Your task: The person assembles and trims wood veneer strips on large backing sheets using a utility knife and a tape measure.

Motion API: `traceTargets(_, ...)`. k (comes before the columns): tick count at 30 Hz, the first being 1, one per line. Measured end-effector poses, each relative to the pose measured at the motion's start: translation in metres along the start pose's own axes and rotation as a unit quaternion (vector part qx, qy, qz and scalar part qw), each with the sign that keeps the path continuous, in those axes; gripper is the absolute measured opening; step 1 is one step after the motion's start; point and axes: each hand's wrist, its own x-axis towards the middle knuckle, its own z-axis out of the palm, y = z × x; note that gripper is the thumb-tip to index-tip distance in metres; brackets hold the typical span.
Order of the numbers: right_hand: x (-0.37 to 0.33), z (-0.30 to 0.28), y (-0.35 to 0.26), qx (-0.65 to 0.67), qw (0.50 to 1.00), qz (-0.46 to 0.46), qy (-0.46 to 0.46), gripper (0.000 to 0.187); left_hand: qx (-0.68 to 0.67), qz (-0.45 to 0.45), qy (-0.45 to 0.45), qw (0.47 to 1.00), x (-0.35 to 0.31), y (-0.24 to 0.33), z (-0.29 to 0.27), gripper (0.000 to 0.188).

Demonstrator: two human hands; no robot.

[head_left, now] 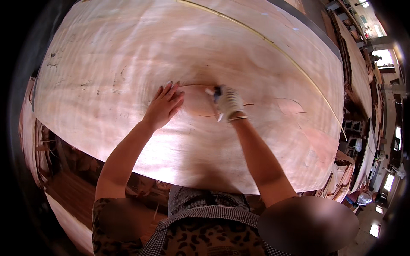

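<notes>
A large pinkish-brown wood veneer sheet (pixel 98 72) spreads out in front of me. My left hand (pixel 163 106) is bare and lies on it with fingers stretched out, its tips beside the left end of an oval veneer patch (pixel 198 101). A thin dark line traces part of the patch's outline. At the right end of the patch, my right hand (pixel 229 102) wears a white glove and closes on a small dark-blue tool (pixel 218 92). Motion smears the tool, so its exact kind cannot be told. A small pale piece shows beside it.
A long, thin yellowish strip (pixel 265 39) lies across the far right of the sheet. Curved cuts (pixel 290 106) mark the veneer to the right. Stacked sheets (pixel 352 64) stand beyond the right edge, and torn veneer scraps (pixel 341 173) hang below the right corner.
</notes>
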Motion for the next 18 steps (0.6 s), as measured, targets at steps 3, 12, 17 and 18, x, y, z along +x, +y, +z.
traceTargets(3, -0.001, -0.037, 0.03, 0.329, 0.932, 0.148, -0.041, 0.017, 0.024, -0.076, -0.004, 0.997, 0.03, 0.026, 0.006, 0.041)
traceTargets(12, -0.04, -0.119, 0.099, 0.402, 0.876, 0.228, 0.135, 0.017, 0.055, 0.004, 0.078, 0.995, 0.078, 0.068, 0.045, 0.055)
traceTargets(17, -0.04, -0.07, 0.065, 0.418, 0.896, 0.151, -0.007, 0.023, -0.047, 0.053, 0.054, 0.996, 0.077, 0.086, 0.062, 0.054)
traceTargets(18, -0.034, -0.061, 0.056, 0.417, 0.898, 0.142, -0.015, 0.025, -0.094, 0.053, 0.062, 0.992, 0.078, 0.09, 0.063, 0.054)
